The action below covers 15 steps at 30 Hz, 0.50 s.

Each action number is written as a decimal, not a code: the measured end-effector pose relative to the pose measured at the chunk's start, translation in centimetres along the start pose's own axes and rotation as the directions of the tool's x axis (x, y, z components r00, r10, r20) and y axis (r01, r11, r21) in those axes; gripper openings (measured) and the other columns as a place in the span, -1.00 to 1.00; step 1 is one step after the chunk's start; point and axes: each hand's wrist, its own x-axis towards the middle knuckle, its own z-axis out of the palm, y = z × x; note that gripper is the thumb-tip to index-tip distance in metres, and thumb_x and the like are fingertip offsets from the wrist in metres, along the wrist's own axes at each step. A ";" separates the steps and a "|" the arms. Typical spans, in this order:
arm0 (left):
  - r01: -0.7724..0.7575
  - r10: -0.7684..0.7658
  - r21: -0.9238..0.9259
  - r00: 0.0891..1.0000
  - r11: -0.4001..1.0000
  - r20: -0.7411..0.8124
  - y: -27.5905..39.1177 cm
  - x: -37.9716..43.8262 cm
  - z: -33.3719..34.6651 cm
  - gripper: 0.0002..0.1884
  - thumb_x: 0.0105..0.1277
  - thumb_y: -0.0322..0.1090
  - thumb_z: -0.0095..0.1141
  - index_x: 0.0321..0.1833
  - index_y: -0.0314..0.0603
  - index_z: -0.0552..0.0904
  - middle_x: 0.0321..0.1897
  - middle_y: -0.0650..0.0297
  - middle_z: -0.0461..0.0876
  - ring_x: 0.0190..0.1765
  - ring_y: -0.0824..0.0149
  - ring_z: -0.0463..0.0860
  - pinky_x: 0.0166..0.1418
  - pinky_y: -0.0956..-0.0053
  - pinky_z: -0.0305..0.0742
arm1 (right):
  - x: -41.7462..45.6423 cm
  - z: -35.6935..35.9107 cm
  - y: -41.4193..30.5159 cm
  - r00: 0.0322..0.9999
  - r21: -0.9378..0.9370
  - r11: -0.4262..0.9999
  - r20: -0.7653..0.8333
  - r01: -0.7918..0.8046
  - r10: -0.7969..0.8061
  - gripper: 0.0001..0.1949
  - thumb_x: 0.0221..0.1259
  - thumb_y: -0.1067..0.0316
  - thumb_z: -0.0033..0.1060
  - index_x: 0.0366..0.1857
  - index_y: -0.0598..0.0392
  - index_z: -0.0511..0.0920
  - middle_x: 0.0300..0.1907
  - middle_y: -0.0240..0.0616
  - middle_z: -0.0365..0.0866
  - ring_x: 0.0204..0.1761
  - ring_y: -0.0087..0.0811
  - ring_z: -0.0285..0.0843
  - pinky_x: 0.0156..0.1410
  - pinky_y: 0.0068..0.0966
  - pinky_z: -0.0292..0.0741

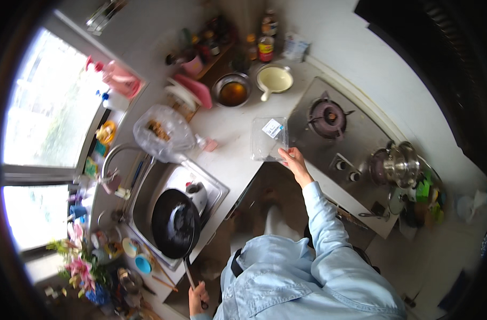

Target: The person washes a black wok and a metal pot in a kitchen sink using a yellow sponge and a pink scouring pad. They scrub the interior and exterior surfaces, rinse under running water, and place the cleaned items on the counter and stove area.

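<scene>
My left hand (198, 298) is closed around the handle of a black wok (173, 228), whose pan hangs over the sink (221, 192). The inside of the wok looks wet and shiny. With my right hand (296, 163) I pinch the near corner of a clear plastic box (263, 140), which bears a printed label. That box is at the counter's front edge, beside the gas stove; whether it rests on the counter I cannot tell. A white-and-red object (197, 196) in the sink is partly hidden by the wok.
Behind the box stand a steel bowl of brown liquid (232, 91) and a cream pan (274, 80). A plastic bag with food (163, 132) sits by the faucet (117, 154). The stove's burner (329, 116) is bare; a glass-lidded pot (401, 164) occupies the other. Flowers (81, 270) stand left.
</scene>
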 end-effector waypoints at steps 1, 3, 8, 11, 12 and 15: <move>0.016 -0.016 -0.012 1.000 1.000 0.007 0.0 0.5 0.5 -0.76 0.39 -0.32 0.28 -0.28 0.03 0.40 -0.67 0.53 0.15 -0.69 0.60 0.17 -0.63 0.60 0.09 | -0.6 0.3 0.2 0.995 -0.001 0.999 0.084 -0.054 0.054 -0.57 0.26 -0.04 0.52 -0.11 -0.02 0.46 -0.14 -0.43 0.56 -0.07 -0.62 0.54 0.02 -0.55 0.52; -0.014 0.014 -0.012 1.000 1.000 -0.006 1.0 1.0 2.6 -0.75 0.39 -0.32 0.28 -0.27 0.03 0.40 -0.65 0.54 0.19 -0.68 0.61 0.19 -0.62 0.61 0.09 | -1.0 2.4 0.9 0.984 0.006 0.998 0.172 -0.058 0.056 -0.59 0.29 0.01 0.51 -0.11 -0.02 0.45 -0.14 -0.43 0.56 -0.08 -0.61 0.53 0.03 -0.54 0.53; -0.102 0.102 -0.018 0.995 0.995 0.007 1.6 3.5 4.1 -0.76 0.40 -0.33 0.26 -0.24 -0.01 0.39 -0.62 0.53 0.21 -0.67 0.61 0.20 -0.61 0.62 0.10 | 1.2 7.3 3.3 0.953 -0.114 0.993 0.300 -0.012 0.046 -0.58 0.33 0.09 0.48 -0.01 0.05 0.42 -0.07 -0.35 0.56 -0.05 -0.55 0.54 0.04 -0.51 0.55; -0.126 0.125 -0.016 0.992 0.992 -0.018 1.8 5.0 4.4 -0.77 0.40 -0.35 0.26 -0.22 -0.03 0.40 -0.60 0.51 0.23 -0.64 0.61 0.19 -0.59 0.61 0.10 | 2.1 9.3 3.8 0.972 -0.057 0.996 0.228 0.068 -0.053 -0.54 0.30 0.04 0.51 -0.04 0.12 0.43 -0.18 -0.30 0.56 -0.16 -0.55 0.53 -0.03 -0.55 0.49; -0.129 0.129 -0.026 0.992 0.991 -0.005 2.1 5.8 4.7 -0.77 0.40 -0.35 0.26 -0.22 -0.03 0.40 -0.60 0.51 0.23 -0.64 0.61 0.19 -0.59 0.61 0.10 | 3.4 8.8 4.5 0.973 -0.159 0.975 0.192 0.157 -0.125 -0.52 0.31 0.02 0.49 -0.01 0.15 0.45 -0.14 -0.24 0.59 -0.13 -0.49 0.55 -0.01 -0.51 0.51; -0.146 0.146 -0.051 0.989 0.988 0.000 1.8 7.3 4.2 -0.78 0.40 -0.35 0.26 -0.22 -0.05 0.41 -0.59 0.51 0.26 -0.63 0.60 0.21 -0.57 0.60 0.11 | 3.7 8.6 4.6 0.972 -0.204 0.969 0.214 0.141 -0.096 -0.50 0.35 0.05 0.44 0.11 0.20 0.48 0.01 -0.11 0.64 -0.06 -0.38 0.60 0.07 -0.40 0.55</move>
